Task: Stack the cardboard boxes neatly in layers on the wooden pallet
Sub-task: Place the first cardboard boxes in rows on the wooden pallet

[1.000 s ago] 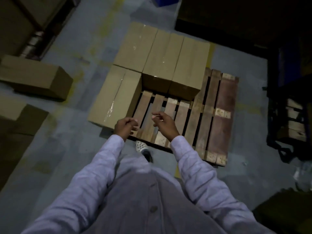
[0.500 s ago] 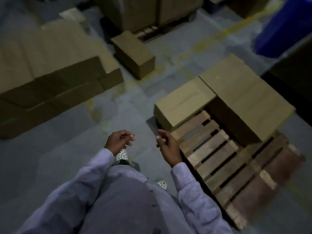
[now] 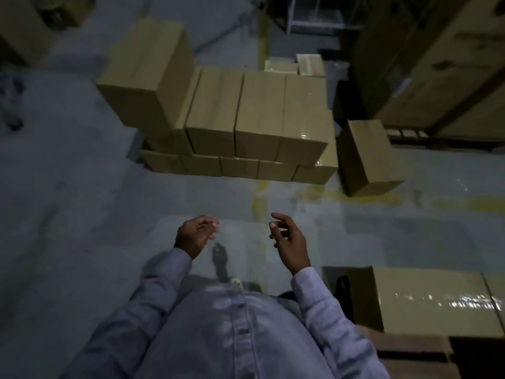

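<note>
A pile of brown cardboard boxes [image 3: 246,124] stands on the floor ahead of me, in two layers with one taller box [image 3: 153,72] on its left end. A single box [image 3: 366,157] lies tilted on the floor to the right of the pile. At the lower right, a box [image 3: 426,299] sits on the wooden pallet [image 3: 404,348], only a corner of which shows. My left hand [image 3: 195,236] and my right hand [image 3: 288,242] hang over the bare floor in front of my body, fingers loosely curled, holding nothing.
Tall stacks of large cartons [image 3: 437,64] rise at the right rear, and another carton [image 3: 30,20] sits at the top left. A yellow floor line [image 3: 355,199] runs between me and the pile. Grey concrete floor [image 3: 68,201] spreads to the left.
My view has swung left, away from the pallet, to face the pile of boxes on the floor. The pallet has slid to the lower right edge. Both hands stay empty.
</note>
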`<state>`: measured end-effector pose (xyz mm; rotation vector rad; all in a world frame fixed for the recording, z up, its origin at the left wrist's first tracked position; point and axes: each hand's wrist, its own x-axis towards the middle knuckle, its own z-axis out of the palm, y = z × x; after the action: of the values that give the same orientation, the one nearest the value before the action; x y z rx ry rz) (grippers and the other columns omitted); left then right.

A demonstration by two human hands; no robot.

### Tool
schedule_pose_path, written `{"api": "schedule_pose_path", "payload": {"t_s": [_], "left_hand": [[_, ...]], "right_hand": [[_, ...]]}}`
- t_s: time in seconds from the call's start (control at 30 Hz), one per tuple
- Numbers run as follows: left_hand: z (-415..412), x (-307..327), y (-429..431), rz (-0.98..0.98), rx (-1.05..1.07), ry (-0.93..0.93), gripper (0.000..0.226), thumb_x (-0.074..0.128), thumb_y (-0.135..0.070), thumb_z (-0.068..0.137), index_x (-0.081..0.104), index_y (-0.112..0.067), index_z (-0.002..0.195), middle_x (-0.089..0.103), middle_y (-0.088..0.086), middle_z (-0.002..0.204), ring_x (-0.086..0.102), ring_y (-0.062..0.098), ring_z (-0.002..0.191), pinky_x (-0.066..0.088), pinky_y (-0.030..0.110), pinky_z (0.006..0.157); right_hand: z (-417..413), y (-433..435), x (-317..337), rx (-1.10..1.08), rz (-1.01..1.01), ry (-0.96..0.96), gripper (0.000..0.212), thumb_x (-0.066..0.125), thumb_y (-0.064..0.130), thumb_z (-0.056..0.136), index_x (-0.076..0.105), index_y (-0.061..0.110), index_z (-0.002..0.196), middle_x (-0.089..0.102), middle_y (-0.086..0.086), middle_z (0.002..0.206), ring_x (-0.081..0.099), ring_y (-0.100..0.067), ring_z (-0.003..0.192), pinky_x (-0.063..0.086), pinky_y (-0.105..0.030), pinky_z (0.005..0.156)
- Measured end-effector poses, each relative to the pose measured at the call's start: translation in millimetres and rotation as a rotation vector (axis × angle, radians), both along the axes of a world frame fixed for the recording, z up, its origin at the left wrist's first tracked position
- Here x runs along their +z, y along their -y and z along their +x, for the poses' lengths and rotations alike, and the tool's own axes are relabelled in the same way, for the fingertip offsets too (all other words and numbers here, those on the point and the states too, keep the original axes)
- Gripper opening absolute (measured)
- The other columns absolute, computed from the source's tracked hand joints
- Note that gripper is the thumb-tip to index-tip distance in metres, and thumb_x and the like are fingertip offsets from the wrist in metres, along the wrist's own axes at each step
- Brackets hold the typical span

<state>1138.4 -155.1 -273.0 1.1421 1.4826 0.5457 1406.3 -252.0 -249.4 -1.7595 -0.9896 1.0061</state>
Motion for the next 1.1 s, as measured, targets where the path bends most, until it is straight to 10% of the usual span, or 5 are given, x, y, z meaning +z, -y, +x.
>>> {"api": "schedule_pose_path", "payload": {"t_s": [0.23,0.6,0.73,1.1], "left_hand": [[-53.1,-5.1,-80.0,-0.018,0.149,-0.003,0.031,0.074,-0.046,0.074,0.081,-0.027,0.098,0.082,0.001,0.090,0.077,0.029,0.084,0.057,0.036,0.072],[-100.2,-3.8,-307.3,-0.015,0.513,-0.003,0.011,0.078,-0.020,0.098,0.078,-0.030,0.094,0.076,-0.005,0.090,0.069,0.021,0.086,0.057,0.028,0.073],[-116.9,27.2,-397.3,0.059,0.558,-0.044,0.005,0.075,-0.018,0.100,0.077,-0.018,0.105,0.074,-0.002,0.095,0.066,0.014,0.084,0.051,0.014,0.063],[-231.2,31.0,-639.1,0.173,0.470,-0.251,0.015,0.077,-0.020,0.098,0.081,-0.010,0.108,0.077,0.002,0.101,0.069,0.020,0.100,0.053,0.030,0.089]], "right_hand": [[-41.7,-131.7,2.3,0.130,-0.006,-0.008,0.025,0.069,0.031,0.106,0.071,0.033,0.132,0.074,0.008,0.112,0.069,-0.005,0.094,0.060,-0.033,0.081],[-76.3,-442.3,-27.1,0.383,-0.098,0.045,0.052,0.065,0.061,0.090,0.073,0.027,0.128,0.076,0.003,0.106,0.075,-0.022,0.099,0.062,-0.051,0.087],[-97.2,-566.4,7.3,0.421,-0.003,0.035,0.020,0.067,0.027,0.106,0.073,0.025,0.125,0.072,0.003,0.097,0.068,-0.006,0.080,0.056,-0.025,0.068],[-188.7,-766.2,-15.4,0.355,-0.018,0.032,0.019,0.069,0.035,0.104,0.073,0.041,0.121,0.074,0.010,0.105,0.073,-0.019,0.094,0.063,-0.048,0.085]]}}
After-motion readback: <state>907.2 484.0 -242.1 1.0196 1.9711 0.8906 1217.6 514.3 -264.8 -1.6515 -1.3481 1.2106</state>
